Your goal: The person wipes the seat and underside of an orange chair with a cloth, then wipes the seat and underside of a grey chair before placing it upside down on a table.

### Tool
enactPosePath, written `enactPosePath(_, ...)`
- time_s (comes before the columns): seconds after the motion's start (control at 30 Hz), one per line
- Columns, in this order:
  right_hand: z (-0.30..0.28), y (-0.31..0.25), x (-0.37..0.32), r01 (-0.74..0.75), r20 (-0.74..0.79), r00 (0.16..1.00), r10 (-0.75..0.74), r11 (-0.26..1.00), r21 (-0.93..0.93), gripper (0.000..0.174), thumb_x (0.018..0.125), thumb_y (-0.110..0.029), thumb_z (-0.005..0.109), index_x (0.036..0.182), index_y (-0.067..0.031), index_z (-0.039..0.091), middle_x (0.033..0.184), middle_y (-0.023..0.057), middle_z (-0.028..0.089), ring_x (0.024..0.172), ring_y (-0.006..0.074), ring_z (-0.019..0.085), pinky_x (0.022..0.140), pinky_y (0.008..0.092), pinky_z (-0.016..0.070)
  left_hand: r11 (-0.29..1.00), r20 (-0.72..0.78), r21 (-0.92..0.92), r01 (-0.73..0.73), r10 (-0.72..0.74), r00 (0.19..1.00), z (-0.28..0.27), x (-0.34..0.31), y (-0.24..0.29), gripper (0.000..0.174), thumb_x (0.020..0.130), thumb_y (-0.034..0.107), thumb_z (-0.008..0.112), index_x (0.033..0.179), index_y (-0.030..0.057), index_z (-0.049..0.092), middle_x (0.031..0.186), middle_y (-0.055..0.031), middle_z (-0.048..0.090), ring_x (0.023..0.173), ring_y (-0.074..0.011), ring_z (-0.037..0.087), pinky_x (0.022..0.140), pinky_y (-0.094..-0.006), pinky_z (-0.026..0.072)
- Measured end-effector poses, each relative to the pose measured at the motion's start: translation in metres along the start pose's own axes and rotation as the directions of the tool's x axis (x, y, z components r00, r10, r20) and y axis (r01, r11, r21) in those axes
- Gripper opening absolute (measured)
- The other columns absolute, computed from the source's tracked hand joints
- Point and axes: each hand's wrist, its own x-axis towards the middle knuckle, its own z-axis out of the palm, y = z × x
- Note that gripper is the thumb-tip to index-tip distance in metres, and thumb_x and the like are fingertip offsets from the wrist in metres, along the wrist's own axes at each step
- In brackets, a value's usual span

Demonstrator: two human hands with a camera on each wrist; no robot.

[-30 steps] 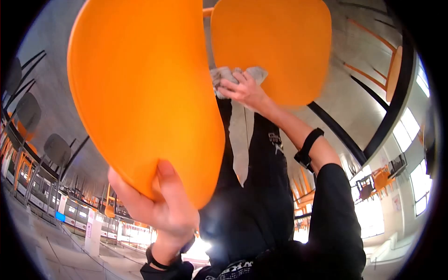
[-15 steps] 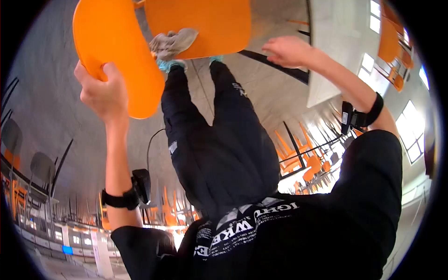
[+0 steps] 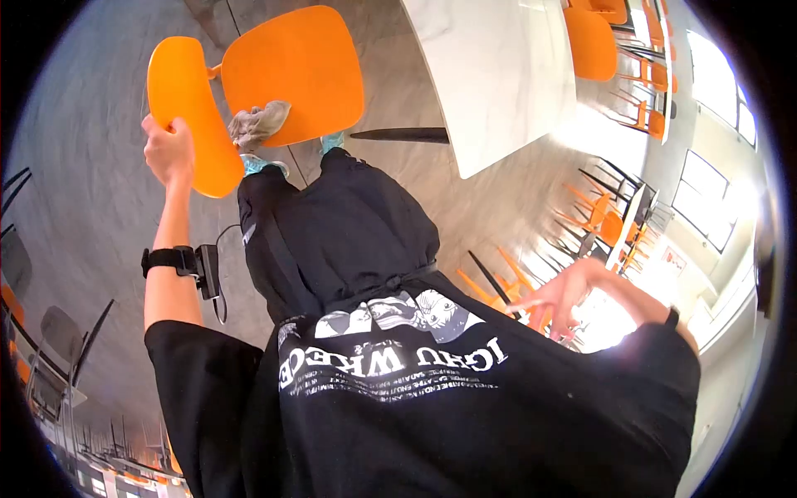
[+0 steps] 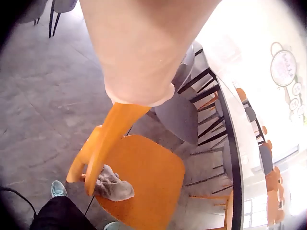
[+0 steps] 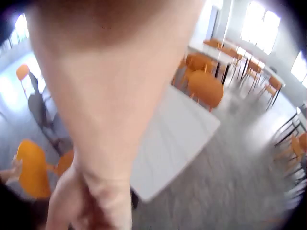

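My left hand point(image 3: 170, 151) grips the edge of an orange chair's backrest point(image 3: 187, 108), thumb on its face. The chair's orange seat point(image 3: 295, 75) bears a crumpled grey cloth point(image 3: 259, 124) near its edge, beside the backrest; the left wrist view also shows the cloth point(image 4: 114, 186) on the seat point(image 4: 146, 177). Away from the chair, my right hand point(image 3: 560, 300) is raised at my side in front of the black shirt, fingers loosely bent and holding nothing. In the right wrist view that hand point(image 5: 91, 206) is partly cut off by the lower edge.
A white marble-patterned table point(image 3: 498, 75) stands to the right of the chair, with a dark leg point(image 3: 403, 134) beneath its edge. Further orange chairs point(image 3: 591, 43) and tables stand at the right. Grey chairs point(image 4: 177, 115) are beyond the seat in the left wrist view.
My right hand has let go of the cloth and moved off to the right and down. The cloth stays on the seat. My left hand still grips the backrest, and the head view has drawn back.
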Motion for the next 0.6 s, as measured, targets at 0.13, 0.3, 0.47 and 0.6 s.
enactPosePath(0.13, -0.01, 0.032, 0.015, 0.222, 0.006, 0.975, -0.224, 0.969, 0.108, 0.094, 0.089, -0.022, 0.066, 0.153, -0.0076, -0.002, 0.141, 0.0246, 0.043, 0.088, 0.024, 0.067, 0.075, 0.0312, 0.0537, 1.0, 0.015, 0.013, 0.016, -0.016, 1.0, 0.001, -0.002, 0.003, 0.033, 0.086, 0.027, 0.049, 0.112, 0.0076, 0.05, 0.092, -0.0237, 0.068, 0.087, -0.0456, 0.065, 0.078, -0.0507, 0.051)
enactPosePath(0.3, 0.001, 0.071, 0.091, 0.192, -0.339, 0.888, -0.311, 0.92, -0.341, 0.083, 0.092, -0.029, 0.062, 0.151, -0.0046, 0.007, 0.144, 0.0229, 0.038, 0.118, 0.0304, 0.053, 0.097, 0.0376, 0.0447, 1.0, 0.017, 0.017, 0.002, -0.002, 1.0, -0.001, -0.003, 0.005, 0.036, 0.087, 0.03, 0.048, 0.113, 0.0065, 0.05, 0.092, -0.0244, 0.068, 0.089, -0.0446, 0.065, 0.08, -0.0495, 0.0515)
enactPosePath(0.47, 0.021, 0.096, 0.15, 0.179, -0.526, 0.79, -0.315, 0.939, -0.294, 0.068, 0.093, -0.025, 0.06, 0.145, -0.0081, 0.02, 0.134, 0.016, 0.044, 0.106, 0.0232, 0.052, 0.087, 0.0323, 0.0437, 0.993, -0.007, 0.113, -0.016, 0.017, 1.0, -0.002, 0.0, 0.002, 0.037, 0.087, 0.031, 0.048, 0.114, 0.0063, 0.05, 0.092, -0.0249, 0.068, 0.088, -0.0445, 0.065, 0.08, -0.0494, 0.0518)
enactPosePath(0.6, 0.015, 0.1, 0.166, 0.187, -0.591, 0.747, -0.304, 0.95, -0.251, 0.057, 0.093, -0.022, 0.06, 0.14, -0.0109, 0.03, 0.127, 0.0106, 0.049, 0.097, 0.0175, 0.051, 0.079, 0.028, 0.0429, 0.992, 0.007, 0.129, 0.002, -0.003, 1.0, -0.002, 0.001, 0.003, 0.037, 0.086, 0.032, 0.049, 0.113, 0.0062, 0.05, 0.093, -0.025, 0.068, 0.089, -0.0444, 0.065, 0.081, -0.0487, 0.0521)
